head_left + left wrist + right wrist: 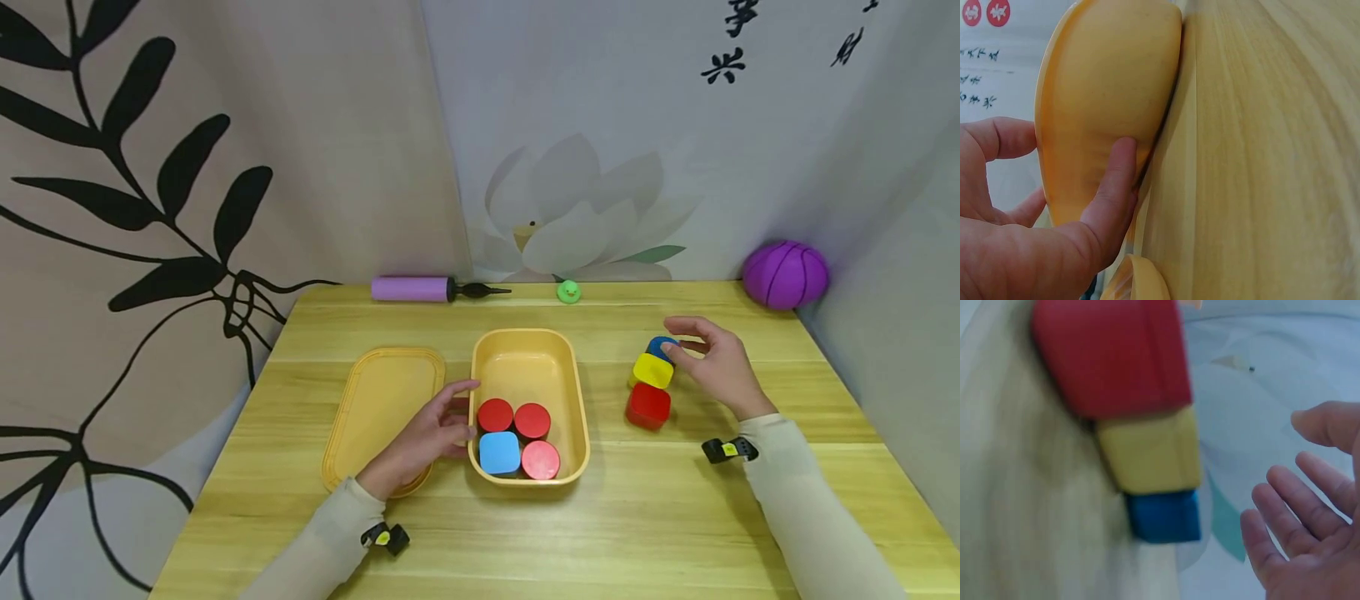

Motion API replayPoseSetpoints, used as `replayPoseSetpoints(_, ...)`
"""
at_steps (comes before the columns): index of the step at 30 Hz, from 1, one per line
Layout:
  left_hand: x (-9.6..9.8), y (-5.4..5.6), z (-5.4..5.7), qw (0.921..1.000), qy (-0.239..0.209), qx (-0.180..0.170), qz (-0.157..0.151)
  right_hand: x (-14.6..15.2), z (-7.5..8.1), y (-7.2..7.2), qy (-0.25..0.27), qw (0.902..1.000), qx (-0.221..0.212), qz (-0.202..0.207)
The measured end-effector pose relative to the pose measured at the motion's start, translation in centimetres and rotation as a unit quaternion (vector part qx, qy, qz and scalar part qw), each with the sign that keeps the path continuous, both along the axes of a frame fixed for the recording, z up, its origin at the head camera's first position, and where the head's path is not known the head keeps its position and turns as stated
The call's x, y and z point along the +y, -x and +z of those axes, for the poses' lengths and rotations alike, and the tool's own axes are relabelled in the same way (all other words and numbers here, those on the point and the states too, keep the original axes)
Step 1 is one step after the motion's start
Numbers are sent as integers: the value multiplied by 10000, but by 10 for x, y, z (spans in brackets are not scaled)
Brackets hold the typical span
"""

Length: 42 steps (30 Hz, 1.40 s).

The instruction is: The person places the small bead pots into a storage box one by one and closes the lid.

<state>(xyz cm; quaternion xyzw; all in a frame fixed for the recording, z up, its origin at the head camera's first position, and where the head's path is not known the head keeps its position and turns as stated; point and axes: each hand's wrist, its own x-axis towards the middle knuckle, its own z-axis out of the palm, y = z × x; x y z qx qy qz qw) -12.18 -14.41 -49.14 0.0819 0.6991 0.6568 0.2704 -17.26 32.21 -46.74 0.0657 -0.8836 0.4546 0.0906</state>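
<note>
My left hand rests against the left side of a yellow open box, its fingers touching the rim and outer wall in the left wrist view. Inside the box's near half lie three round red blocks and a light blue square one. To the right, a red block, a yellow block and a dark blue block stand in a row. Above the dark blue block is my right hand, fingers apart; the right wrist view shows a gap between them.
A flat yellow lid lies left of the box, partly under my left arm. Along the back edge are a purple pump, a small green toy and a purple ball. Walls stand behind and to the right.
</note>
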Motion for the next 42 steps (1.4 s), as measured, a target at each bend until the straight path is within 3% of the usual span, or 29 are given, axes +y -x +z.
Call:
replayPoseSetpoints(4,0,0,0,10000,15,27,-21,12,-10,4,-28,9995,-283,-145)
replayPoseSetpoints(14,-1,0,-2,10000,28,28,-1,32,-37,11,135,9948,-973,262)
replayPoseSetpoints(21,0,0,-1,10000,23,8,32,34,-39,14,251,9883,-1366,638)
replayPoseSetpoints(26,0,0,-1,10000,13,12,11,35,-41,17,27,9865,-1463,729)
replayPoseSetpoints(34,0,-1,1,10000,39,56,-23,35,-41,18,-231,9870,-1444,663)
replayPoseSetpoints(42,-1,0,-1,10000,23,47,2,33,-27,17,-169,9879,-1478,439)
